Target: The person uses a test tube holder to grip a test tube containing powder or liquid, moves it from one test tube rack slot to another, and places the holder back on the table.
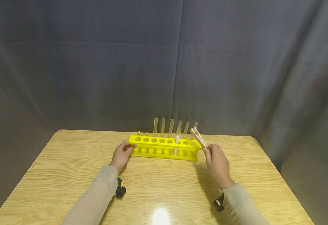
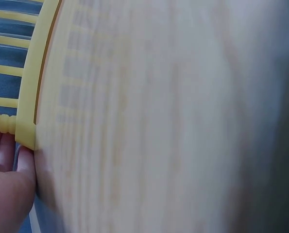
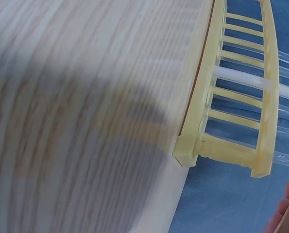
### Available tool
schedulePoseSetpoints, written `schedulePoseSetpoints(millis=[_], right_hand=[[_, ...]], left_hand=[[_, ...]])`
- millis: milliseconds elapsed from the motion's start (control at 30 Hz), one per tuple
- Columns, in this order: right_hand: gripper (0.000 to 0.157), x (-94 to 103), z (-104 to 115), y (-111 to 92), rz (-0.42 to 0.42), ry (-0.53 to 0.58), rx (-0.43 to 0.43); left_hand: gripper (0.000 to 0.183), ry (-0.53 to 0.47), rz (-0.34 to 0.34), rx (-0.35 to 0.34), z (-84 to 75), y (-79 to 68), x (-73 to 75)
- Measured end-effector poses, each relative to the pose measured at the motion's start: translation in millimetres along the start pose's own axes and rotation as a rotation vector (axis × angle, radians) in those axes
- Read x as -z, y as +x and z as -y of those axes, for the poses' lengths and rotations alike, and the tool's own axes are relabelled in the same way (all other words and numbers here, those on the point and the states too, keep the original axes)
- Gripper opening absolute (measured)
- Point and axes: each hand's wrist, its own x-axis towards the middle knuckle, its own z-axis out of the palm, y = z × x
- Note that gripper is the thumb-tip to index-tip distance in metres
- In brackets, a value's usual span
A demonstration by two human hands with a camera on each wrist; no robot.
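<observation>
A yellow test tube rack stands on the table, its left end gripped by my left hand between thumb and fingers. The left wrist view shows the thumb against the rack's end. One test tube with white contents is upright in a front hole, right of the middle. Several clear tubes stand mouth down along the back pegs. Just off the rack's right end, my right hand holds a wooden test tube clamp, tilted up to the left; its tip overlaps the rightmost back tube in the head view.
The wooden table carries the rack near its far edge. A dark grey curtain hangs behind and along the sides. Two bare pegs are at the rack's back left.
</observation>
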Motion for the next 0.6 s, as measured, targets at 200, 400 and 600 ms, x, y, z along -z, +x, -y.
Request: schedulePoseSetpoints(millis=[200,400,600], right_hand=[[0.014,-3.0,1.1,0.6,-0.047,0.014,0.055],[0.012,-4.4,2.8,2.2,-0.067,0.016,0.091],[0.01,-5.1,6.3,3.6,-0.078,0.026,0.122]], left_hand=[[0.027,0.009,0.005,0.01,2.6,0.0,0.2],[0.028,0.002,0.01,0.007,3.4,0.8,0.2],[0.027,0.001,0.009,0.008,1.6,0.4,0.4]])
